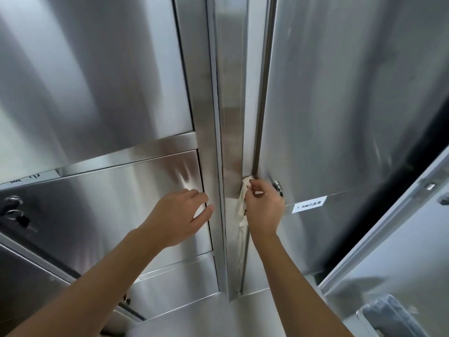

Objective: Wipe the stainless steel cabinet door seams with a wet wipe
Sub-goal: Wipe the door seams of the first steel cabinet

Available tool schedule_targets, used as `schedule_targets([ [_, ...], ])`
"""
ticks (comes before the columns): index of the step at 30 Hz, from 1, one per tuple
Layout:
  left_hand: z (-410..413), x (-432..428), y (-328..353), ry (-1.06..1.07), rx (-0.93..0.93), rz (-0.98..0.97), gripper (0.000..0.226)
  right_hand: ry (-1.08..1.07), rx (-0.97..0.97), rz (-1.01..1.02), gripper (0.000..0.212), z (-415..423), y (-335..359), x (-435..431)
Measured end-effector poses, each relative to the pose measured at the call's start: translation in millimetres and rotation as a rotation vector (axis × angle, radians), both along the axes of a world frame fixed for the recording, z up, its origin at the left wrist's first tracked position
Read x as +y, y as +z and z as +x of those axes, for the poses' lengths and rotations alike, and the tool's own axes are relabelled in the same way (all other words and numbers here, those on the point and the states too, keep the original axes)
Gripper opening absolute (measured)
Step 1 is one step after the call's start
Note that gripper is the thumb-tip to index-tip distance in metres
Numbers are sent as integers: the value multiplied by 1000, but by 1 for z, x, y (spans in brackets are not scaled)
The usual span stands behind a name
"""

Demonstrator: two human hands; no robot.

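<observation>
A tall stainless steel cabinet fills the view. My right hand point(263, 206) pinches a white wet wipe point(243, 200) against the vertical seam point(258, 122) at the left edge of the right door point(340, 105). The wipe's top sits in the seam and its tail hangs down below my fingers. My left hand point(181, 216) rests with straight fingers on the lower left door point(121, 190), close to the central post point(230, 105).
A lock with a key point(278, 187) sits just right of my right hand, above a white label point(308, 207). Another lock with keys point(17, 210) is at far left. An open steel door point(393, 239) stands at right.
</observation>
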State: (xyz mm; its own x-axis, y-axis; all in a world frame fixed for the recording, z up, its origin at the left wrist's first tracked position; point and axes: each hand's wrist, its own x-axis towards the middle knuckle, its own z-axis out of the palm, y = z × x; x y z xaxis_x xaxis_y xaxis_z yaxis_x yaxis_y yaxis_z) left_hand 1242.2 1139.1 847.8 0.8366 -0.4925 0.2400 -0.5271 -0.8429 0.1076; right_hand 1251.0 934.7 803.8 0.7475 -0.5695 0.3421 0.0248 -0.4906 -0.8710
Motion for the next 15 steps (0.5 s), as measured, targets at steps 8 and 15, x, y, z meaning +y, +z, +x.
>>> schedule_targets([
  [8, 12, -1, 40, -42, -114, -69, 47, 2, -95, -10, 13, 5, 60, -3],
  [15, 11, -8, 67, -39, -183, -94, 55, 99, -148, -161, 17, -12, 64, -12],
])
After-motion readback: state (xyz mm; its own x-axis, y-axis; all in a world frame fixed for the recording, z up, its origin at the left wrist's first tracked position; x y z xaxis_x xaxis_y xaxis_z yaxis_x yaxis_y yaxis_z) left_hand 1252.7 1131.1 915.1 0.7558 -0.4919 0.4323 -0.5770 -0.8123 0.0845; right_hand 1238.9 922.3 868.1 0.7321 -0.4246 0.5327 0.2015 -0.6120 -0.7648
